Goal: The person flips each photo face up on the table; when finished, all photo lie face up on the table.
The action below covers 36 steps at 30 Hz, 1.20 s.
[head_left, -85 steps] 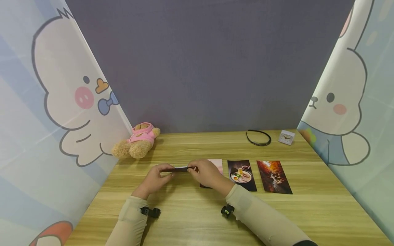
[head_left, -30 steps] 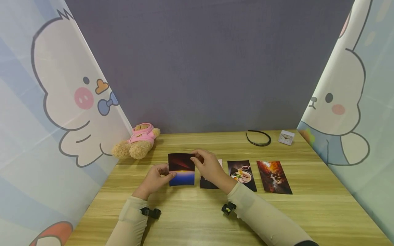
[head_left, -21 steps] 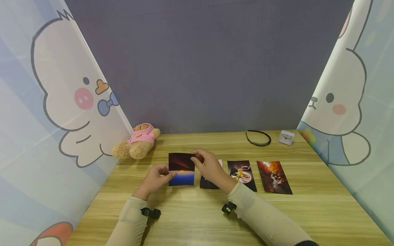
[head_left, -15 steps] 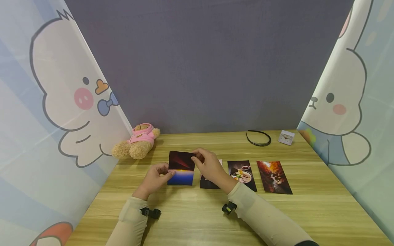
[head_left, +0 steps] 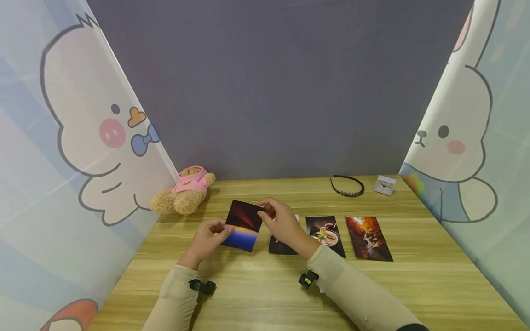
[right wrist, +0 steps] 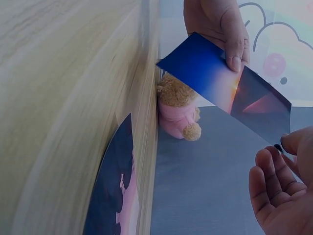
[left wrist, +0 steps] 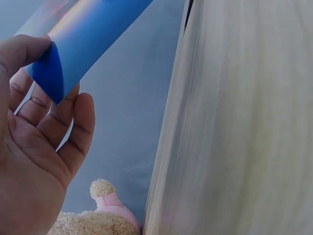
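Note:
A photo print [head_left: 244, 225] with a dark red top, a glowing horizon and a blue lower part is held above the table between both hands. My left hand [head_left: 207, 241] pinches its left edge, thumb on the picture side and fingers behind, as the left wrist view shows. At the upper right corner my right hand [head_left: 283, 227] pinches it between thumb and finger. In the right wrist view the print [right wrist: 210, 78] is tilted and clear of the table. Below my right hand lies a dark-and-pink photo [right wrist: 117, 191], partly hidden by that hand in the head view.
Right of the hands lie a photo of a ramen bowl [head_left: 327, 235] and an autumn stream photo [head_left: 369, 239]. A black headband [head_left: 349, 192] and a small white clock [head_left: 385, 185] stand at the back right. A teddy bear [head_left: 188, 193] in pink sits back left.
The print, first seen nearly edge-on, has been turned so its picture faces up. Since then it has rotated slightly clockwise, its lower edge swinging left. Both hands keep hold of it.

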Available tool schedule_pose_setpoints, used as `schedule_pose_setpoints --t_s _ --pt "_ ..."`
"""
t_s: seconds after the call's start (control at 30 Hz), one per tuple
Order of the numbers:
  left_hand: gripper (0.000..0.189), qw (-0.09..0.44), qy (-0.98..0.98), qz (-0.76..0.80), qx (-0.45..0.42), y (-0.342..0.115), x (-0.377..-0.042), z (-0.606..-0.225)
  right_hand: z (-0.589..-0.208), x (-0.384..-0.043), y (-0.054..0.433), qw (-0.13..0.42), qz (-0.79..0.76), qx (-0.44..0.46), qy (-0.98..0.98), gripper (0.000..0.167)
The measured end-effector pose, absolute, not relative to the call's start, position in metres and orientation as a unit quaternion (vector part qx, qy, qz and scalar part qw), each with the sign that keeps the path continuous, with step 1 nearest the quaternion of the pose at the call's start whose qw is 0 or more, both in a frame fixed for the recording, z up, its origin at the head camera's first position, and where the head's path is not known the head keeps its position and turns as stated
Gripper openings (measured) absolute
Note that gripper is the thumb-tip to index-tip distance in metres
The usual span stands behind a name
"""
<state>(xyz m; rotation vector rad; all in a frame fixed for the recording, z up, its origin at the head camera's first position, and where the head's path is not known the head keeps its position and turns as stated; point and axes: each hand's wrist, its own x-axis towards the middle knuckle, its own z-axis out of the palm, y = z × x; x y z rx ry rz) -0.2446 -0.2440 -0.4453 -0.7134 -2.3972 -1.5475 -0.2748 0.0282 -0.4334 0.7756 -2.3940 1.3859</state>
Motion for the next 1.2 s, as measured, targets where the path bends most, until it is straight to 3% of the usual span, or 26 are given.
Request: schedule_pose_setpoints --t_s 1.2 --pt "0.008 0.100 -0.797 -0.543 -0.245 -0.256 -0.263 -0.469 -0.434 -0.275 0.026 0.125 0.435 0.286 -0.845 0.034"
